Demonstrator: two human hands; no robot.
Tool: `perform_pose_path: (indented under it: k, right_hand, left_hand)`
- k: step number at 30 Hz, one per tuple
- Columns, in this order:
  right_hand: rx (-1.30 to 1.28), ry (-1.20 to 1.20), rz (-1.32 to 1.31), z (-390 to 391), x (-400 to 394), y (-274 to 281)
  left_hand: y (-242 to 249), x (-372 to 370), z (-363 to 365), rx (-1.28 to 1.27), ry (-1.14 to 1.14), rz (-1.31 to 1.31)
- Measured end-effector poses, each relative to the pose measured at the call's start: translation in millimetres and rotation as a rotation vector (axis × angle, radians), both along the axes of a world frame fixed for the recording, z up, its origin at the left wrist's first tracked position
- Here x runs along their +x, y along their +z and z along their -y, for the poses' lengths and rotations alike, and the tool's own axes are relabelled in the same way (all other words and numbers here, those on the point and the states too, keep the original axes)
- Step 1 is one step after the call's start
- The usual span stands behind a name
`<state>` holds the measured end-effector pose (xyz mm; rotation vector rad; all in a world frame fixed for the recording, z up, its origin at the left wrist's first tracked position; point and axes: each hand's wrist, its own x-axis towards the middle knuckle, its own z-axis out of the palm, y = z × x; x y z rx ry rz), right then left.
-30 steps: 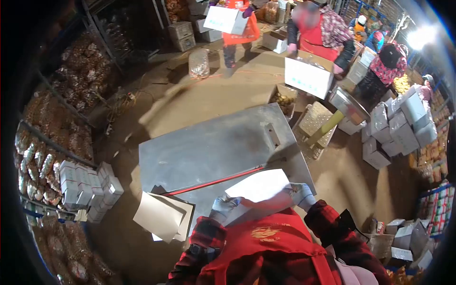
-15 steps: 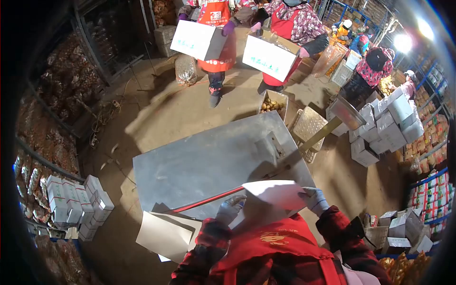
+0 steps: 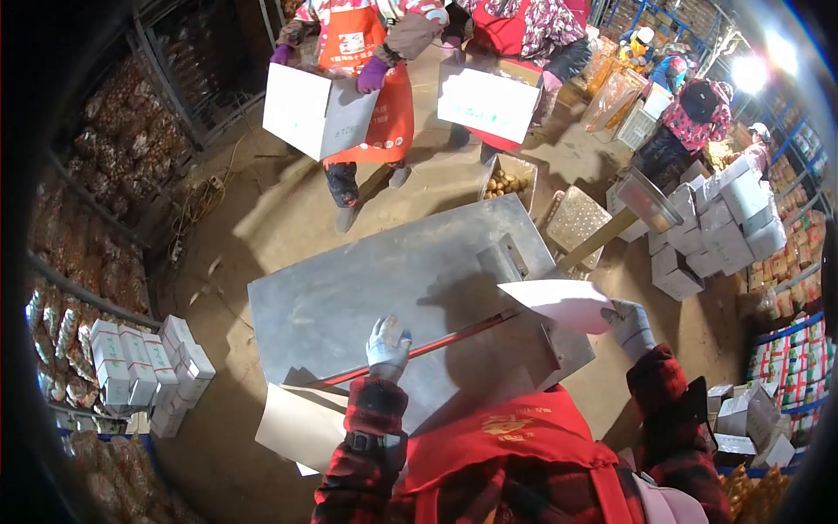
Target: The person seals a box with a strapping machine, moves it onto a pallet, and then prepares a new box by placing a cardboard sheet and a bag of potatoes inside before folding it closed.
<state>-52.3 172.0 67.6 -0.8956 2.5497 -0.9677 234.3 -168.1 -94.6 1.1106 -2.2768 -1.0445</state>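
My right hand (image 3: 630, 329), in a pale glove, is closed on the right edge of a curved white sheet (image 3: 563, 303), which looks like paper or thin card. The sheet is raised above the right end of a grey metal table (image 3: 349, 284). My left hand (image 3: 387, 348), also gloved, has its fingers apart and holds nothing. It is over the table's near side, beside a long red strip (image 3: 445, 339). Below and left of that hand, a beige sheet of card (image 3: 297, 428) lies by the near left corner of the table.
Across the table, two people carry white cartons (image 3: 297, 109) (image 3: 489, 103). A box of potatoes (image 3: 511, 179) stands behind the table, near a plastic crate (image 3: 576, 223) and a metal post with a plate on top (image 3: 646, 205). White cartons are stacked left (image 3: 131, 362) and right (image 3: 724, 227).
My left hand has moved left and forward, away from the white sheet. My right hand has carried the sheet right and forward. The person across at the left has stepped left and closer with a carton.
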Motion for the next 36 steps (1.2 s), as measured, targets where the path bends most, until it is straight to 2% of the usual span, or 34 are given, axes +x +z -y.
perform_pose_path:
  k: [2,3,6,8,10,11,13,14,15,16,19,20,22,23,25,26,28,31,34,36]
  right_hand:
    - [-0.012,0.006,0.028,-3,-15,-13]
    - [-0.062,0.018,0.057,-4,-21,-22]
    - [0.121,0.04,0.009,-6,-29,-36]
    - [0.101,0.018,0.129,-7,-27,-39]
    - [0.152,0.015,0.154,-13,-33,-54]
    - [0.204,0.044,0.109,-22,-44,-69]
    - [0.213,0.067,0.078,-19,-51,-83]
    - [0.175,0.058,0.104,-13,-48,-69]
    - [0.186,0.051,0.191,3,-37,-41]
    - [0.136,0.076,0.228,-4,-48,-56]
    - [0.235,0.057,0.178,-19,-76,-76]
    - [0.226,0.059,0.155,-24,-86,-85]
    - [0.026,0.041,0.211,-27,-107,-102]
    - [-0.069,0.028,0.242,-22,-116,-107]
    - [0.018,0.046,0.24,-9,-132,-94]
    - [0.063,0.062,0.238,1,-139,-88]
    - [0.002,0.239,0.158,13,-155,-90]
    - [-0.025,0.317,0.093,29,-175,-93]
    - [0.058,0.385,0.119,58,-152,-45]
    - [0.128,0.291,0.168,58,-160,-46]
  left_hand:
    - [15,-12,-9,-0.114,-0.02,0.055]
    - [18,-20,-16,-0.142,-0.088,0.166]
    - [33,-47,-48,0.065,-0.361,0.323]
    - [39,-60,-68,0.27,-0.658,0.006]
    - [91,-93,-94,0.331,-0.749,0.101]
    - [99,-104,-110,0.131,-0.731,0.039]
    - [75,-134,-127,-0.095,-0.699,0.038]
    - [48,-146,-127,-0.11,-0.692,0.097]
    - [45,-155,-131,-0.033,-0.709,0.338]
    - [28,-150,-133,0.004,-0.713,0.417]
    - [-9,-115,-132,0.077,-0.71,0.551]
    - [2,-98,-130,0.166,-0.71,0.666]
    - [13,-52,-121,0.508,-0.488,0.301]
    - [8,-32,-114,0.665,-0.365,0.273]
    - [6,6,-99,1.015,-0.014,0.393]
    - [10,28,-87,1.07,0.137,0.344]
    - [42,79,-50,0.934,0.337,0.138]
    - [135,164,34,0.326,0.564,-0.092]
    - [234,251,110,-0.365,0.827,-0.02]
    - [270,299,132,-0.642,1.05,0.136]
